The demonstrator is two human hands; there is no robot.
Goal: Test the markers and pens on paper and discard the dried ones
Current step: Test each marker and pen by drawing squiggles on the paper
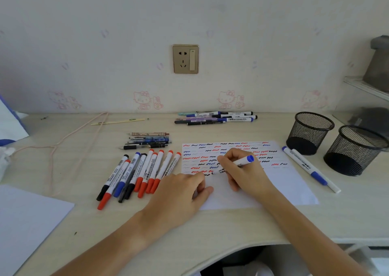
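Note:
A white sheet of paper (pixel 290 183) lies on the desk, its upper half covered with red, blue and black squiggles. My right hand (pixel 242 172) grips a white marker with a blue end (pixel 245 161), its tip touching the paper near the lowest row of marks. My left hand (pixel 183 189) rests on the paper's left edge, fingers curled; whether it holds a cap is hidden. A fan of red, blue and black markers (pixel 139 172) lies left of the paper. A group of pens (pixel 147 141) sits behind them. Another pile of markers and pens (pixel 216 117) lies near the wall.
Two black mesh pen cups (pixel 309 132) (pixel 355 149) stand at the right, both looking empty. Two blue-and-white markers (pixel 309 167) lie between the paper and the cups. A second white sheet (pixel 27 219) lies at the near left. A pink cord (pixel 69 136) trails across the left desk.

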